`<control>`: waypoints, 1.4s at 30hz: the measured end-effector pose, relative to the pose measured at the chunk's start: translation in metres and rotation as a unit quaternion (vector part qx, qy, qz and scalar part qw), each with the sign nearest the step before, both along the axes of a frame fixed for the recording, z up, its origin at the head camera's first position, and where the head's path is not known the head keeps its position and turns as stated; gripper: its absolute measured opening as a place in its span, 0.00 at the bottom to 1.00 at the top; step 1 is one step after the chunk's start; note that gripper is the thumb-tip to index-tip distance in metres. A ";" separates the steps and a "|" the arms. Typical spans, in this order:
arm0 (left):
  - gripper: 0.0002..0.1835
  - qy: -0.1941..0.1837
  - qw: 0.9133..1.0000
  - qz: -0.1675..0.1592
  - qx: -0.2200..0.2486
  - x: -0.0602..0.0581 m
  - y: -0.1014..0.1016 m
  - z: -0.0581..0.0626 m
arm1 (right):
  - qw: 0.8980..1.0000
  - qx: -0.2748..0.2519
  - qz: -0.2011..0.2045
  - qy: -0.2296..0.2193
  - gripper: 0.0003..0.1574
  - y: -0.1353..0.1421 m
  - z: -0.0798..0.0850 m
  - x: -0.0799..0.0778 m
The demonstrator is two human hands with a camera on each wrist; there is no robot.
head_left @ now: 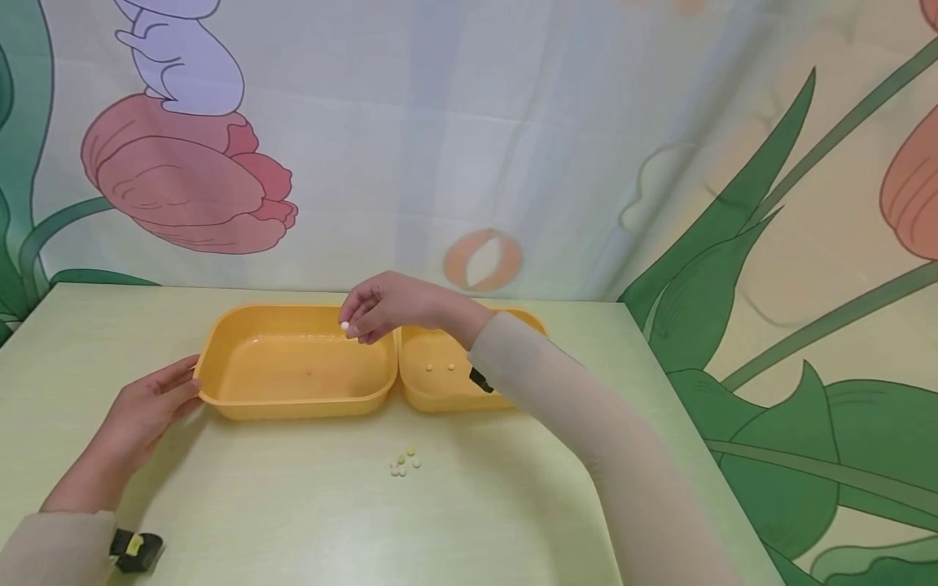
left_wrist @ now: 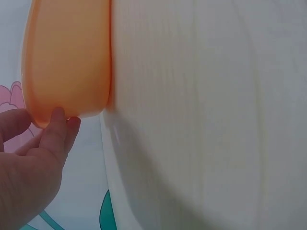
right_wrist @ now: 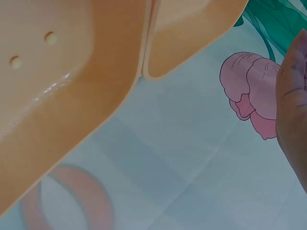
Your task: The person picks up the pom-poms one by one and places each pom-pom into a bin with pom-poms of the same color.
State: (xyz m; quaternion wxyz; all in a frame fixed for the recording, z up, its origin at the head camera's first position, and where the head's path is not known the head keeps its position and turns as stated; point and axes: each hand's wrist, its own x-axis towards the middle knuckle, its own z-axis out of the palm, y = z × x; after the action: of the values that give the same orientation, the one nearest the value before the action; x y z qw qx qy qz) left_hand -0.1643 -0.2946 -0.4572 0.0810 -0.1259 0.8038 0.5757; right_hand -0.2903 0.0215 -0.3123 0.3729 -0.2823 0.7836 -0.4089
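Pinched between my right thumb and fingertips is a small white bead [head_left: 345,325]. That right hand [head_left: 384,305] hovers over the right part of the left yellow tray [head_left: 289,411], its forearm crossing above the right yellow tray [head_left: 432,403]. In the right wrist view only the side of the hand [right_wrist: 293,105] shows; the bead is hidden there. My left hand [head_left: 150,407] holds the left end of the left tray, its fingers [left_wrist: 56,127] at the rim and outer wall. Two pale beads, one of them this bead [right_wrist: 50,38], lie in the right tray.
Several white and yellowish beads [head_left: 401,461] lie loose on the pale table [head_left: 293,513], in front of where the trays meet. A printed curtain [head_left: 366,163] hangs behind the table's back edge. The trays stand side by side.
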 end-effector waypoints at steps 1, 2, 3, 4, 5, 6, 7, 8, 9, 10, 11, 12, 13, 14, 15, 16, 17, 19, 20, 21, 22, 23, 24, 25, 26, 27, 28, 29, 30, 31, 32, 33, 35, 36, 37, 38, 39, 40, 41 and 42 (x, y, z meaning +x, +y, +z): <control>0.34 0.000 1.000 0.000 0.000 0.000 0.000 0.000 | 1.000 0.003 0.002 0.000 0.14 -0.003 0.000 -0.001; 0.34 0.000 1.000 -0.001 -0.001 0.001 0.000 0.000 | 1.000 0.005 0.004 -0.001 0.14 -0.005 0.000 -0.003; 0.34 0.000 1.000 0.000 -0.002 0.001 0.000 0.000 | 1.000 0.007 0.005 -0.003 0.14 -0.008 0.000 -0.005; 0.34 -0.001 1.000 -0.001 -0.004 0.001 0.000 0.001 | 1.000 0.010 0.006 -0.004 0.13 -0.010 0.000 -0.007; 0.34 -0.002 1.000 -0.001 -0.006 0.001 0.000 0.001 | 1.000 0.014 0.007 -0.004 0.13 -0.013 0.000 -0.009; 0.34 -0.003 1.000 -0.002 -0.006 0.001 0.000 0.002 | 1.000 0.017 0.008 -0.004 0.12 -0.015 0.000 -0.011; 0.34 -0.003 1.000 -0.001 -0.007 0.002 0.000 0.002 | 1.000 0.021 0.007 -0.004 0.11 -0.018 -0.001 -0.013; 0.34 -0.004 1.000 -0.001 -0.007 0.002 0.000 0.002 | 1.000 0.023 0.006 -0.005 0.10 -0.021 -0.001 -0.015; 0.34 -0.005 1.000 0.000 -0.006 0.002 0.000 0.003 | 1.000 0.025 0.005 -0.006 0.09 -0.024 -0.002 -0.017; 0.34 -0.005 1.000 0.000 -0.006 0.003 0.000 0.003 | 1.000 0.027 0.004 -0.005 0.08 -0.027 -0.002 -0.019; 0.35 -0.006 1.000 0.001 -0.006 0.003 0.000 0.003 | 1.000 0.028 0.006 -0.004 0.08 -0.031 -0.003 -0.021; 0.35 -0.006 1.000 0.002 -0.006 0.004 0.000 0.003 | 1.000 0.028 0.007 -0.003 0.07 -0.034 -0.004 -0.023; 0.35 -0.006 1.000 0.001 -0.006 0.004 -0.001 0.003 | 1.000 0.030 0.009 -0.001 0.08 -0.037 -0.004 -0.025; 0.35 -0.006 1.000 0.001 -0.006 0.005 -0.001 0.003 | 0.999 0.032 0.012 0.001 0.08 -0.040 -0.005 -0.027; 0.34 -0.007 1.000 0.001 -0.006 0.005 -0.001 0.003 | 0.999 0.036 0.017 0.005 0.09 -0.043 -0.006 -0.028; 0.34 -0.006 1.000 0.001 -0.007 0.005 -0.001 0.003 | 0.999 0.040 0.021 0.007 0.09 -0.047 -0.006 -0.030; 0.34 -0.003 1.000 0.001 -0.005 0.005 -0.001 0.003 | 0.999 0.044 0.026 0.009 0.10 -0.050 -0.006 -0.031; 0.34 0.000 1.000 -0.001 0.001 0.005 -0.001 0.002 | 0.998 0.053 0.031 0.012 0.11 -0.056 -0.007 -0.033; 0.34 0.000 1.000 0.000 0.003 0.005 -0.002 0.002 | 0.998 0.057 0.034 0.014 0.11 -0.060 -0.008 -0.034; 0.34 0.001 1.000 0.001 0.006 0.005 -0.002 0.002 | 0.997 0.059 0.037 0.015 0.10 -0.062 -0.009 -0.034; 0.34 0.003 1.000 0.002 0.011 0.006 -0.002 0.002 | 0.997 0.062 0.040 0.016 0.10 -0.065 -0.010 -0.035; 0.34 0.005 1.000 0.003 0.014 0.006 -0.002 0.002 | 0.997 0.064 0.042 0.019 0.10 -0.068 -0.011 -0.035; 0.34 0.004 1.000 0.003 0.014 0.006 -0.002 0.002 | 0.997 0.065 0.044 0.021 0.10 -0.071 -0.013 -0.035; 0.34 0.003 1.000 0.003 0.012 0.007 -0.001 0.003 | 0.996 0.068 0.045 0.024 0.10 -0.073 -0.015 -0.035; 0.34 0.002 1.000 0.003 0.011 0.007 -0.001 0.003 | 0.996 0.071 0.047 0.028 0.10 -0.076 -0.016 -0.035; 0.34 0.000 1.000 0.004 0.009 0.007 -0.001 0.004 | 0.996 0.073 0.048 0.030 0.10 -0.079 -0.018 -0.035; 0.34 -0.002 1.000 0.004 0.007 0.007 0.000 0.004 | 0.995 0.075 0.049 0.032 0.10 -0.081 -0.020 -0.035; 0.34 -0.005 1.000 0.005 0.002 0.007 0.000 0.004 | 0.995 0.078 0.049 0.037 0.10 -0.084 -0.022 -0.034; 0.34 -0.008 1.000 0.006 -0.002 0.007 0.000 0.004 | 0.995 0.080 0.050 0.041 0.10 -0.087 -0.023 -0.034; 0.34 -0.011 1.000 0.007 -0.005 0.007 0.000 0.004 | 0.994 0.083 0.051 0.047 0.10 -0.089 -0.025 -0.033; 0.33 -0.012 1.000 0.007 -0.007 0.007 0.000 0.004 | 0.994 0.084 0.050 0.051 0.10 -0.092 -0.026 -0.033; 0.33 -0.013 1.000 0.008 -0.008 0.007 0.000 0.004 | 0.993 0.087 0.050 0.057 0.09 -0.094 -0.028 -0.033; 0.33 -0.014 1.000 0.007 -0.010 0.007 0.000 0.004 | 0.991 0.096 0.051 0.072 0.09 -0.098 -0.032 -0.032; 0.34 -0.014 1.000 0.007 -0.009 0.007 0.000 0.004 | 0.991 0.101 0.049 0.076 0.08 -0.100 -0.033 -0.032; 0.34 -0.014 1.000 0.008 -0.007 0.007 0.001 0.004 | 0.990 0.109 0.048 0.081 0.08 -0.101 -0.035 -0.032; 0.34 -0.014 1.000 0.007 -0.005 0.007 0.001 0.005 | 0.988 0.118 0.046 0.086 0.07 -0.103 -0.037 -0.032; 0.34 -0.015 1.000 0.008 -0.004 0.007 0.001 0.005 | 0.987 0.129 0.045 0.090 0.06 -0.104 -0.039 -0.032; 0.34 -0.015 1.000 0.007 -0.005 0.007 0.002 0.005 | 0.985 0.140 0.044 0.093 0.06 -0.106 -0.041 -0.031; 0.34 -0.014 1.000 0.007 -0.004 0.007 0.002 0.005 | 0.983 0.152 0.041 0.096 0.06 -0.107 -0.043 -0.031; 0.34 -0.014 1.000 0.006 -0.003 0.007 0.003 0.005 | 0.981 0.165 0.039 0.098 0.07 -0.108 -0.045 -0.030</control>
State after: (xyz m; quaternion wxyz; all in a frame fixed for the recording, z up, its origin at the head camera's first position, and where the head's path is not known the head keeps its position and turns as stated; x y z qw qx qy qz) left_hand -0.1570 -0.2916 -0.4519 0.0881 -0.1390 0.8033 0.5724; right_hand -0.3208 -0.0866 -0.3578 0.3515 -0.2861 0.8613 -0.2299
